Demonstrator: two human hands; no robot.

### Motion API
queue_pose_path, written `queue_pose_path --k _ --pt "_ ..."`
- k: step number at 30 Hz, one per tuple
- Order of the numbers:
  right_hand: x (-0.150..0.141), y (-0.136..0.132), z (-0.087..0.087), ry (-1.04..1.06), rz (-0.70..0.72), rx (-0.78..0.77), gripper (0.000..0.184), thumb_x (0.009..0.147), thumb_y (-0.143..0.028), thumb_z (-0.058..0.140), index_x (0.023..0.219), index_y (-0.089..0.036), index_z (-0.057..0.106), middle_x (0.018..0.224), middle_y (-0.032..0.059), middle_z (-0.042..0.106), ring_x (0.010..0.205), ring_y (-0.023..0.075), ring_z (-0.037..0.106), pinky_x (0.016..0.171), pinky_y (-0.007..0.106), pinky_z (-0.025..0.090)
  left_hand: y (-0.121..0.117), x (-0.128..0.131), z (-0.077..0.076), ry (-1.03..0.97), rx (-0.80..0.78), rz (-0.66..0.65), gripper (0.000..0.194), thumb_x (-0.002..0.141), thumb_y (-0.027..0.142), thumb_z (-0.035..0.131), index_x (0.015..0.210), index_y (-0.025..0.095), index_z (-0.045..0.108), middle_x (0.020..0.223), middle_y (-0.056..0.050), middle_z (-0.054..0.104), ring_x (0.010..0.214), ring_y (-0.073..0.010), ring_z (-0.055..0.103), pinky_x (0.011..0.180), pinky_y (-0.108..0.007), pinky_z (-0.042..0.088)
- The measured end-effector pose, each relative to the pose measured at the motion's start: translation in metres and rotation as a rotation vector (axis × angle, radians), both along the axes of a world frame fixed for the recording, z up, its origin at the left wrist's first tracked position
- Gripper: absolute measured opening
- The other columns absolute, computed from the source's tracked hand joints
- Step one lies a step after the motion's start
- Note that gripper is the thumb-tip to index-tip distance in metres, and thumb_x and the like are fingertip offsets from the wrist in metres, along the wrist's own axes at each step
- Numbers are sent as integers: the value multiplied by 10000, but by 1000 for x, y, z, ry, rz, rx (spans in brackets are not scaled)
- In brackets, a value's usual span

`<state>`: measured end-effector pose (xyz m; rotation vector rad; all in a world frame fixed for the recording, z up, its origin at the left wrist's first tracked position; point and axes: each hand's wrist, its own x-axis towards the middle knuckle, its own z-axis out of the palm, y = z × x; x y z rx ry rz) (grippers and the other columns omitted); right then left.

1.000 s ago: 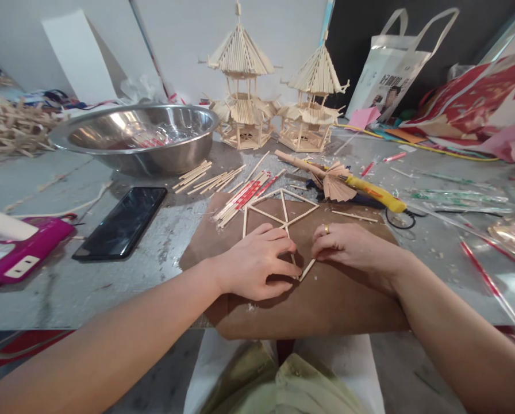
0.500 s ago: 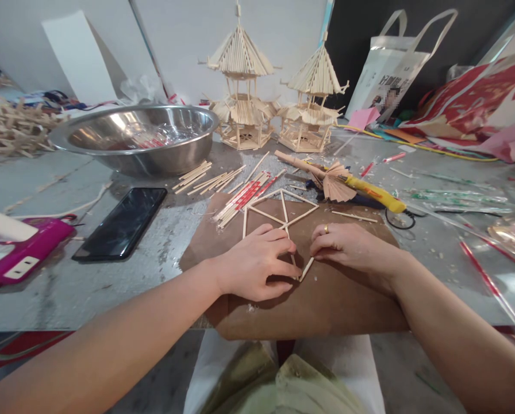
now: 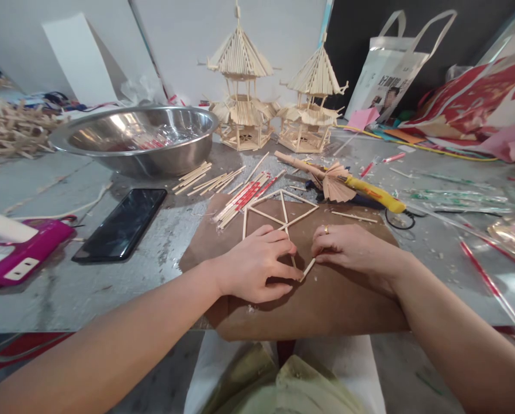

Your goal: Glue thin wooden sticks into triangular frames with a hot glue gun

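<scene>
A flat frame of thin wooden sticks [image 3: 280,210] lies on a brown board [image 3: 326,305] in front of me. My left hand [image 3: 253,265] rests on the frame's near end, fingers curled and pressing the sticks down. My right hand [image 3: 352,248], a ring on one finger, pinches a short wooden stick [image 3: 308,268] that slants down toward my left thumb. The two hands almost meet over the frame's near corner.
Loose sticks [image 3: 223,184] lie behind the board. A steel bowl [image 3: 137,138], a black phone [image 3: 122,223] and a pink glue gun [image 3: 11,253] are on the left. Two stick pagodas [image 3: 275,98] stand at the back, a yellow-handled tool [image 3: 369,192] at right.
Almost nothing has moved. My right fingers shifted the short stick slightly at the frame's near corner; my left hand stays pressed down.
</scene>
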<state>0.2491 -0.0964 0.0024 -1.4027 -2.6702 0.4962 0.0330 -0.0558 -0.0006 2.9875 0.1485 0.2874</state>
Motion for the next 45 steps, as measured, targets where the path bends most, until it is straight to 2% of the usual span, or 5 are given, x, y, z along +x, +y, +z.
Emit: queue_pose_path --k 6,16,22,25,45 --pt "4 -2 4 -5 -19 -55 162 778 -291 440 826 -218 577 836 17 601 760 142 525 638 234 349 0 0 0 10 -5 26 291 747 313 426 995 235 556 919 -61 535 903 -194 423 808 -351 270" --pt "22 2 3 -84 -34 -107 156 770 -264 432 735 -199 569 776 13 595 719 136 512 631 238 341 0 0 1 28 -13 25 257 753 324 412 925 228 579 892 -59 543 891 -191 428 790 -344 273" --pt "15 5 1 -98 -328 58 186 784 -294 390 756 -202 549 776 14 592 703 140 515 590 234 327 -1 0 2 39 -14 28 263 750 329 415 928 226 579 898 -59 539 892 -195 423 791 -348 275" --pt "3 6 -2 -105 -407 132 192 788 -281 377 777 -197 549 804 26 596 738 152 523 607 240 327 -1 0 2 26 -12 32 256 747 315 424 930 226 579 891 -63 540 885 -196 426 789 -349 279" --pt "4 12 -11 -66 -325 132 219 790 -277 378 828 -208 582 835 25 606 758 152 535 649 247 357 10 -4 -1 -13 12 206 325 748 363 428 1009 207 543 1031 -53 539 1004 -220 401 851 -376 277"
